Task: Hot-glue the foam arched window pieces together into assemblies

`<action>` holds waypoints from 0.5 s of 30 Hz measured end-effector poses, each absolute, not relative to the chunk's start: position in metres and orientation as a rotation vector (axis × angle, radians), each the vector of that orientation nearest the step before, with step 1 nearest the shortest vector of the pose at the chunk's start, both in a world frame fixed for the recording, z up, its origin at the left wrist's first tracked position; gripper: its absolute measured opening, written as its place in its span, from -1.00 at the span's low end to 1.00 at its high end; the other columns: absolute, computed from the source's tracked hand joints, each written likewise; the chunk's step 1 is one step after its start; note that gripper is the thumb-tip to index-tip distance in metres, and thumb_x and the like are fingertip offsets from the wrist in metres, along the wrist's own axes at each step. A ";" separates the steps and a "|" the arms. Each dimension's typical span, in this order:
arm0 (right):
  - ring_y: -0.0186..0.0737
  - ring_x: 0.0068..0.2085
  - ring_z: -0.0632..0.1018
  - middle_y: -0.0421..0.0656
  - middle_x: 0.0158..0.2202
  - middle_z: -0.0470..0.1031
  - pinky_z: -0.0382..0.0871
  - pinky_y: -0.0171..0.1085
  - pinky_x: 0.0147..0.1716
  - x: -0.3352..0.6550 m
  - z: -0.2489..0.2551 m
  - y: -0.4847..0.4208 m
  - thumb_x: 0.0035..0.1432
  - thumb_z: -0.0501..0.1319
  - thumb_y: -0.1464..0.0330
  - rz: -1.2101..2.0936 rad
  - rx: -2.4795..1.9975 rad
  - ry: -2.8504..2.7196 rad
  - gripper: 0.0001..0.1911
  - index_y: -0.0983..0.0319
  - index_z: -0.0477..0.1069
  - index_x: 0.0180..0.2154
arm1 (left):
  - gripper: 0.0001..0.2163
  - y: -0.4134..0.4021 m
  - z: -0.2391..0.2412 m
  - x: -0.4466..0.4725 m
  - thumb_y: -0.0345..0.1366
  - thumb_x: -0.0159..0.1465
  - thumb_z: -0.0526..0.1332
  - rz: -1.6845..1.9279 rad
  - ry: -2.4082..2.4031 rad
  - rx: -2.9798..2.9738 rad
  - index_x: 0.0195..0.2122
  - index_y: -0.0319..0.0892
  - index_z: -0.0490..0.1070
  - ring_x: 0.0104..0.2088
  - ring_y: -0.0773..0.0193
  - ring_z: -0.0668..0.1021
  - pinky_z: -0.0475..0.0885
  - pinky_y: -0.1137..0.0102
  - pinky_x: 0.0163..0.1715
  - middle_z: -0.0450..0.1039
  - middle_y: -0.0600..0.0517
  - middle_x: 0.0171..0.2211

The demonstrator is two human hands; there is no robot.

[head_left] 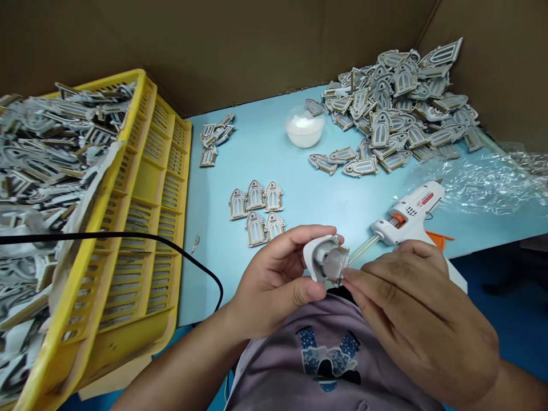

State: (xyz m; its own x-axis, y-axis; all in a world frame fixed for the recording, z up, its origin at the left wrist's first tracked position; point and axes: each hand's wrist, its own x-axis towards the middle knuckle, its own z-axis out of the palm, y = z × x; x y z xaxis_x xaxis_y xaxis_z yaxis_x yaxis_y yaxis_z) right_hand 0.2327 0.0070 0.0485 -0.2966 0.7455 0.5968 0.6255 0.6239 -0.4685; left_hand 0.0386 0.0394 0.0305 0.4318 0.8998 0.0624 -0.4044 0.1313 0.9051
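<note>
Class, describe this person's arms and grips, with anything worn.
The left grip and the right grip are bare hands: no glove or ring shows. The visible forearms show no sleeve, watch or bracelet. The mauve top bears blue, dotted shapes.

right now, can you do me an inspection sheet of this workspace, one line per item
Surface: blue table, small scrap near the yellow crate
Job's things: grey-white piece, held; five arched pieces, grouped; larger heap behind, right; glue gun, lying down
Clutter: crumpled clear plastic, right
Hands: left hand grips the grey-white piece; right hand has fingertips at its edge
Cables: black cable crosses the crate in view
Surroundings: brown panels behind the table
</note>
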 end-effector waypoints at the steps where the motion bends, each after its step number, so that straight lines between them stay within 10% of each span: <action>1: -0.24 -0.33 0.56 -0.12 -0.35 0.58 0.36 -0.06 -0.23 0.233 0.048 0.007 0.12 0.33 0.67 0.178 -1.070 -2.023 -0.82 0.37 0.55 -0.23 | -0.59 0.040 0.031 0.039 -0.31 0.23 0.42 1.026 0.600 1.055 0.11 -0.03 0.49 -0.03 0.34 0.57 0.45 0.54 0.00 0.55 0.04 -0.02; 15: -0.29 -0.33 0.42 -0.19 -0.39 0.29 0.38 -0.26 -0.35 0.267 0.048 0.010 0.39 -0.02 0.45 0.656 -1.276 -1.860 -0.80 0.17 0.16 -0.35 | -0.59 0.037 0.023 0.043 -0.34 0.23 0.41 1.040 0.573 1.027 0.11 -0.02 0.47 0.05 0.27 0.55 0.47 0.47 0.02 0.51 0.00 0.06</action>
State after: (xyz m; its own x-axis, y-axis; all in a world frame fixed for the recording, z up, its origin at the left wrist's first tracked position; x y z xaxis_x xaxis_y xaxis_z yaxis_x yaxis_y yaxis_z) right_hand 0.2674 0.0103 0.0477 -0.2001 0.9307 0.3060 0.5332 0.3655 -0.7630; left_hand 0.0427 0.0371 0.0231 0.4283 0.9011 0.0679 -0.4234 0.1337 0.8960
